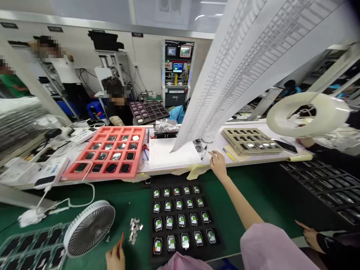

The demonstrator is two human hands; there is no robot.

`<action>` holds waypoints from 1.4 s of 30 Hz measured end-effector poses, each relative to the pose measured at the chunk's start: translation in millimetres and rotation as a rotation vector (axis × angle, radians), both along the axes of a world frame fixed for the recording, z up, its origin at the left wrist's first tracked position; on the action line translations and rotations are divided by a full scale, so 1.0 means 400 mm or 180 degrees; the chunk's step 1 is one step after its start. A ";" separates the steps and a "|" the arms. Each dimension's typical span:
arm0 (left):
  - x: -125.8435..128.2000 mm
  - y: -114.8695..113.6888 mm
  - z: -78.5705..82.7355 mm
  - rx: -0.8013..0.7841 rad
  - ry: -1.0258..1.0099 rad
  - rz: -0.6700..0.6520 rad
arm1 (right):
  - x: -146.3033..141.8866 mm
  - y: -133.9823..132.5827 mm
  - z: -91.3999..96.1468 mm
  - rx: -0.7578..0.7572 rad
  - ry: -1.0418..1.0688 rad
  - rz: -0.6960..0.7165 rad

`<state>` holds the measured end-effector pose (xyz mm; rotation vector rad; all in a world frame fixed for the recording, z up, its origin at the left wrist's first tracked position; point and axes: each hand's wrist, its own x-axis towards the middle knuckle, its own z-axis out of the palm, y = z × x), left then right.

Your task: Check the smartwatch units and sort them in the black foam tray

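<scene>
My left hand is at the bottom edge, closed around a thin orange-red stick whose lower part is hidden by the fingers. Beside it on the green mat lies a small pile of silvery scraps. My right hand reaches out over the front edge of the white shelf, fingers stretched and apart, holding nothing. Just left of its fingertips a pen lies on the shelf, not touched. Between my arms a black foam tray holds rows of watch-like pieces with green and white faces.
A pink tray of dark watch pieces and a beige tray stand on the shelf. Printed sheets hang in front. A round fan stands left. Another person's hand is at right, near stacked black trays.
</scene>
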<state>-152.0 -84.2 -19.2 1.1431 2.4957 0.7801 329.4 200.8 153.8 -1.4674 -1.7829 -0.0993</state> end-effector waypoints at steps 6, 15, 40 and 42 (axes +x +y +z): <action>-0.020 0.074 0.042 0.0395 -0.0272 -0.0010 | -0.154 -0.321 -0.136 -0.0723 0.0930 0.0374; 0.252 0.069 0.188 0.0800 -0.0935 -0.1915 | -0.504 -0.632 -0.314 -0.2892 0.2318 0.1765; 0.303 0.431 0.124 -0.1185 -0.0080 -0.1999 | -0.587 -0.199 -0.390 -0.2778 0.1410 0.0193; 0.310 0.449 0.118 -0.1317 0.0038 -0.1983 | -0.595 -0.194 -0.402 -0.2729 0.1349 0.0162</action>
